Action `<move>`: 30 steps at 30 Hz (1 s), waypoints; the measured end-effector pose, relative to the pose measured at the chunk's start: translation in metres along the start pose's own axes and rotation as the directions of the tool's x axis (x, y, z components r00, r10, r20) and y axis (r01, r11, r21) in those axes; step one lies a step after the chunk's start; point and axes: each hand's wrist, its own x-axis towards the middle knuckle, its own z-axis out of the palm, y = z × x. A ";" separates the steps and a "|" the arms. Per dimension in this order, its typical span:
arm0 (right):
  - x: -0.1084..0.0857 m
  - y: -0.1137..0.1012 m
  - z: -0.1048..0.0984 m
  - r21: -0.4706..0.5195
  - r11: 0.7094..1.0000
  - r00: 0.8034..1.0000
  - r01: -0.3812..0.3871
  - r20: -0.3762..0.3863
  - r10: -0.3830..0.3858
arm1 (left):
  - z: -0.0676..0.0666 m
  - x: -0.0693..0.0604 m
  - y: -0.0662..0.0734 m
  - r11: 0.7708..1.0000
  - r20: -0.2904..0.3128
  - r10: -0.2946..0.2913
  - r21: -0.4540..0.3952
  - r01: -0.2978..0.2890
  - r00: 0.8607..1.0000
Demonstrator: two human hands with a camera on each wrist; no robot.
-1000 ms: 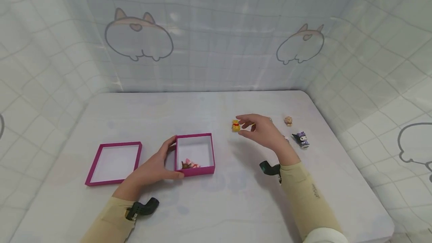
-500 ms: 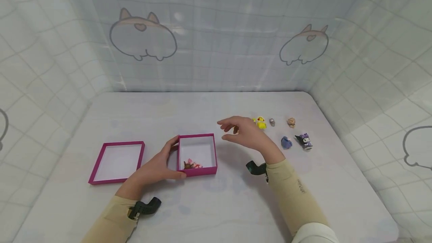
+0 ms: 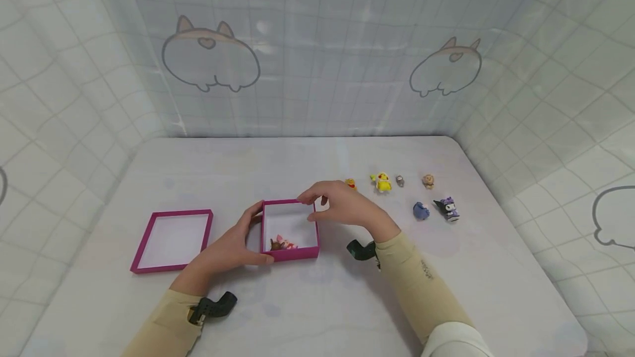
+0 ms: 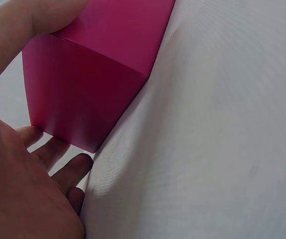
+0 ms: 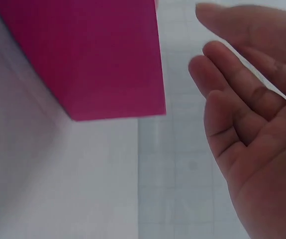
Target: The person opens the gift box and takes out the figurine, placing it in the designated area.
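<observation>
A magenta-rimmed open box (image 3: pixel 292 254) with a white inside sits on the table. My left hand (image 3: pixel 225 249) holds its left side, thumb at the front corner and fingers at the back, as the magenta wall (image 4: pixel 83 94) in the left wrist view shows. Inside, near the front wall, lies a small pink and brown figurine group (image 3: pixel 283 243). Above the box's right edge hovers my right hand (image 3: pixel 344 203), its fingers loosely bent. In the right wrist view, the thumb and fingers of that hand (image 5: pixel 252 114) stand apart with nothing seen between them.
The matching shallow lid (image 3: pixel 173 240) lies left of the box. On the right stand a partly hidden yellow-red bear figurine (image 3: pixel 350 183), a yellow figurine (image 3: pixel 382 182), a small grey one (image 3: pixel 399 180), a tan one (image 3: pixel 428 181), a blue one (image 3: pixel 421 211) and a black-purple one (image 3: pixel 448 209).
My right hand has moved left from beside the bear figurine to over the box's right edge. The bear figurine still stands on the table. My left hand keeps its hold on the box.
</observation>
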 end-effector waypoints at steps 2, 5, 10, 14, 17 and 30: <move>0.004 -0.002 0.002 0.008 1.000 0.999 0.003 0.045 -0.004 | 0.000 0.000 0.000 1.000 0.000 -0.001 0.000 0.001 1.000; 0.009 -0.005 0.005 0.009 1.000 0.994 0.026 0.106 -0.026 | 0.001 0.000 0.001 1.000 0.001 0.002 0.000 -0.002 1.000; 0.014 -0.005 0.009 -0.010 0.997 0.978 0.073 0.198 -0.069 | 0.000 -0.001 0.003 1.000 0.001 0.009 -0.003 -0.009 1.000; 0.018 -0.006 0.015 -0.050 0.992 0.961 0.113 0.259 -0.096 | -0.001 -0.002 0.003 1.000 0.002 0.018 -0.003 -0.018 1.000; 0.020 -0.008 0.019 -0.065 0.990 0.950 0.123 0.295 -0.099 | -0.001 -0.002 0.002 1.000 0.002 0.026 0.001 -0.026 1.000; 0.028 -0.013 0.039 -0.270 0.949 0.915 0.163 0.401 -0.043 | 0.000 -0.001 0.000 0.999 -0.002 0.048 0.004 -0.048 0.999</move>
